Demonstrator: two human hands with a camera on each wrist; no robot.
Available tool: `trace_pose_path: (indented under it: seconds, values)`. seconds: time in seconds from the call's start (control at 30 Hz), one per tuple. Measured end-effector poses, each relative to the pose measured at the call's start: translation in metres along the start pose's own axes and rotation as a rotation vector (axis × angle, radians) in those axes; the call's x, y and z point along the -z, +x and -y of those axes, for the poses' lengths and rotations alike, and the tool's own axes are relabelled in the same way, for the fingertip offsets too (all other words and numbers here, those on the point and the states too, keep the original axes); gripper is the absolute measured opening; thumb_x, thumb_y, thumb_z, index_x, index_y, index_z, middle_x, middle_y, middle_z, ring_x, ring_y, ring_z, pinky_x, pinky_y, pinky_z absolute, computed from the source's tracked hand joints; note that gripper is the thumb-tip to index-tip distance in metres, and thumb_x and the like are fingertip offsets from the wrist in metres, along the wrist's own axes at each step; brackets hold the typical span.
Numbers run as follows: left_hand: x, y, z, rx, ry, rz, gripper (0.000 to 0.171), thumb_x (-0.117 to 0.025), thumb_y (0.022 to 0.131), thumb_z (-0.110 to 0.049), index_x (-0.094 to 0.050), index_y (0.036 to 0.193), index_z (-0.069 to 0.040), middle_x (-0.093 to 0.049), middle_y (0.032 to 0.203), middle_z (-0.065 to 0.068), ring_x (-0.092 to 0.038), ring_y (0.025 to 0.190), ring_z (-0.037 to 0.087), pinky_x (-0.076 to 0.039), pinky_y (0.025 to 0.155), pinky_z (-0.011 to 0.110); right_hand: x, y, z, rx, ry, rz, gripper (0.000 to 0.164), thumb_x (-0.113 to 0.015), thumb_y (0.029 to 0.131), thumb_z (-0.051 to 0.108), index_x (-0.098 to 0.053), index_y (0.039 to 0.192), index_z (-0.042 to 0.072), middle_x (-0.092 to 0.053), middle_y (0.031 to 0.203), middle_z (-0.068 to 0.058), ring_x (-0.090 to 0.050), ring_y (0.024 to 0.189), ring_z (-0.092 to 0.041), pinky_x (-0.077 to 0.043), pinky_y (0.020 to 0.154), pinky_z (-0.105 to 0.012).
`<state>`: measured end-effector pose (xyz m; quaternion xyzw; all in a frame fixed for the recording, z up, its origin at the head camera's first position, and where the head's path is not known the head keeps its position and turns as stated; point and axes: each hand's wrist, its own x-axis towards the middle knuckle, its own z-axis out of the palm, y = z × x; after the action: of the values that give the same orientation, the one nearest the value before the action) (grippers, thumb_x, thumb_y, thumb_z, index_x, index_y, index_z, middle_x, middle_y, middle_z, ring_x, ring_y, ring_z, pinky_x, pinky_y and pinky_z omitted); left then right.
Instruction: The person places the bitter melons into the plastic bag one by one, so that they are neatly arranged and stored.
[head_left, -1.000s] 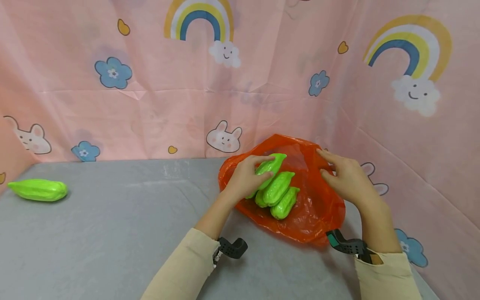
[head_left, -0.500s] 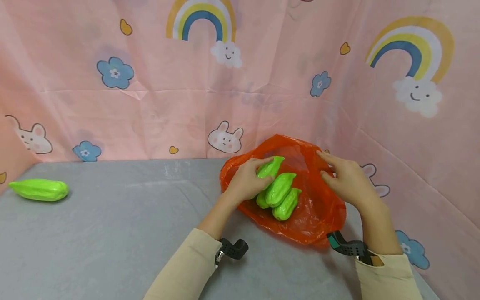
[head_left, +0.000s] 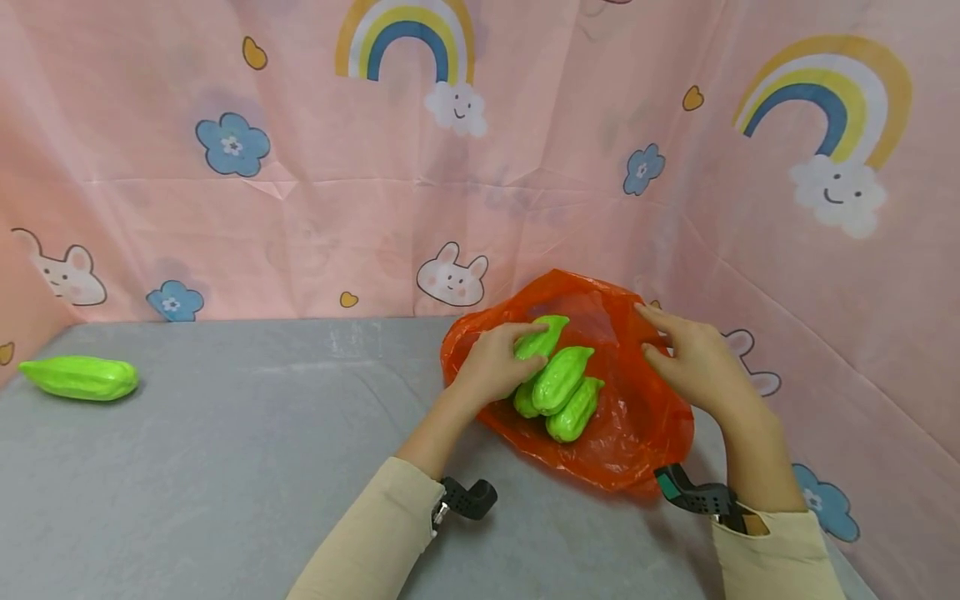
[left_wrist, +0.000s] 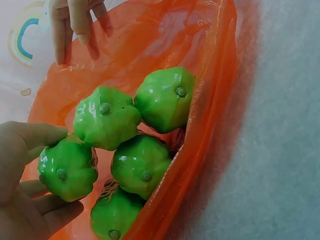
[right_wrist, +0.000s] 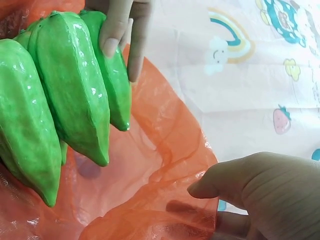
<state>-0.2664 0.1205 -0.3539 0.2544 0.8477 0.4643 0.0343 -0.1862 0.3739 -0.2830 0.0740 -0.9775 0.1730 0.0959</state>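
Observation:
An orange-red plastic bag (head_left: 626, 425) lies spread at the mouth on the grey table. Several glossy green ribbed gourds with pointed tips sit inside it, among them a middle gourd (head_left: 562, 379) and a front gourd (head_left: 576, 410). My left hand (head_left: 489, 365) reaches into the bag and holds the leftmost gourd (left_wrist: 69, 170) between thumb and fingers, beside the pile. On the bag's right side, my right hand (head_left: 692, 354) pinches the rim, its thumb (right_wrist: 215, 182) inside and the other fingers behind the film. Part of the held gourd is hidden by the left hand.
One more green gourd (head_left: 78, 378) lies alone at the far left of the grey table (head_left: 247, 467). A pink printed cloth (head_left: 315, 167) hangs behind the table and along its right side, close to the bag.
My left hand has lowered the held gourd slightly toward the others in the bag. The right hand keeps its place on the rim. The head view shifted a little.

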Motion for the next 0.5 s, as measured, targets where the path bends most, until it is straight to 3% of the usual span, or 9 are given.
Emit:
trace_pose_path:
  seconds: [0.23,0.5]
  values:
    - [-0.0013,-0.0005,0.0029,-0.007,0.003,0.023,0.045,-0.067,0.097,-0.028,-0.061,0.141,-0.028,-0.064,0.137,0.001,-0.059,0.105,0.019,-0.055,0.089,0.034,0.0007,0.0000,0.0007,0.002,0.005,-0.004,0.054,-0.058,0.098,0.009,-0.046,0.150,0.003,-0.055,0.143,-0.029,-0.066,0.110,-0.051,-0.061,0.080,-0.053]
    - [-0.0065,0.0019,0.0091,-0.046,-0.016,0.043,0.039,-0.066,0.097,-0.022,-0.065,0.136,-0.020,-0.063,0.141,0.004,-0.059,0.117,0.020,-0.051,0.104,0.041,0.0009,-0.0004,0.0011,-0.009,0.009,-0.003,0.055,-0.058,0.098,0.010,-0.046,0.151,0.004,-0.054,0.145,-0.029,-0.066,0.111,-0.052,-0.061,0.079,-0.052]
